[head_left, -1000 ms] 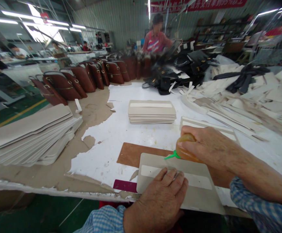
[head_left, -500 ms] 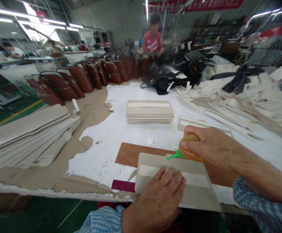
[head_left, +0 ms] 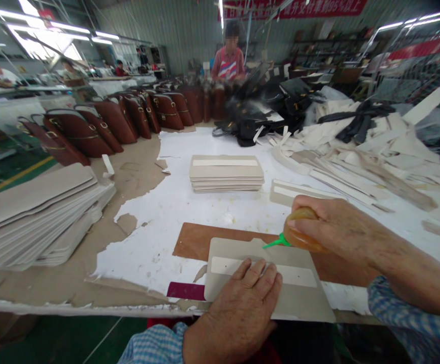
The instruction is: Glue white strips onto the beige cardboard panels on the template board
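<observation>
Left hand (head_left: 238, 306) lies palm down on the beige panel (head_left: 303, 304), fingers outstretched; right hand (head_left: 343, 230) (forearm slanting inward) curls gripping near the panel's far right corner.

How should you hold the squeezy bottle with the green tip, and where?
Grip the amber bottle around its rounded body, probably best from the right, as the right hand does. The thin green tip points left and down toward the beige panel, so leave that end free.

Smooth, glossy plastic bottle (head_left: 302, 233), smooth matt panel (head_left: 297, 301), paper table covering (head_left: 220, 210), cloth sleeves (head_left: 153, 344)
</observation>
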`<state>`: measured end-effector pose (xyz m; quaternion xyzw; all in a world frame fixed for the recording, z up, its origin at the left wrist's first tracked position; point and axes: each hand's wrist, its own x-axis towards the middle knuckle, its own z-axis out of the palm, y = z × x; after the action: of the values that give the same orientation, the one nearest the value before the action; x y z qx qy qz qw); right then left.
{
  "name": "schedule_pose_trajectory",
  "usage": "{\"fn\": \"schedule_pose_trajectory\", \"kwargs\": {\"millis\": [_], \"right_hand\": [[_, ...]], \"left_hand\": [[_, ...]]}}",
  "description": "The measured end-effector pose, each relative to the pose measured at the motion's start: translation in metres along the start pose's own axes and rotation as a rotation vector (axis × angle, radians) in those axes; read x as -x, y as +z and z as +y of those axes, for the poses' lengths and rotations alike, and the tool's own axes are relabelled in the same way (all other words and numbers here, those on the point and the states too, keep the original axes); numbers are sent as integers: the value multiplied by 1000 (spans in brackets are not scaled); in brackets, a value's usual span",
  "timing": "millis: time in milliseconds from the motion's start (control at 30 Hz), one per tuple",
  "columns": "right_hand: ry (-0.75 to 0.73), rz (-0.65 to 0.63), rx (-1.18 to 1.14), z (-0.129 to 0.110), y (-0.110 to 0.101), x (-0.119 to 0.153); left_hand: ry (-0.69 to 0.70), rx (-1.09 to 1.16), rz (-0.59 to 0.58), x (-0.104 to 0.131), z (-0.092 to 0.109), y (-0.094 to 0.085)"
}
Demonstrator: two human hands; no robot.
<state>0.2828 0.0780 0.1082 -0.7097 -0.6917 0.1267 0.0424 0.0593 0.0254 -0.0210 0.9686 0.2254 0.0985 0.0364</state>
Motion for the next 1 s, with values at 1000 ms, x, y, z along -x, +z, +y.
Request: {"fn": "schedule_pose_trajectory", "kwargs": {"millis": [1000], "right_hand": [[60, 0, -15, 30, 2, 5]], "left_hand": [[-2, 7, -35, 1, -1, 2]]}}
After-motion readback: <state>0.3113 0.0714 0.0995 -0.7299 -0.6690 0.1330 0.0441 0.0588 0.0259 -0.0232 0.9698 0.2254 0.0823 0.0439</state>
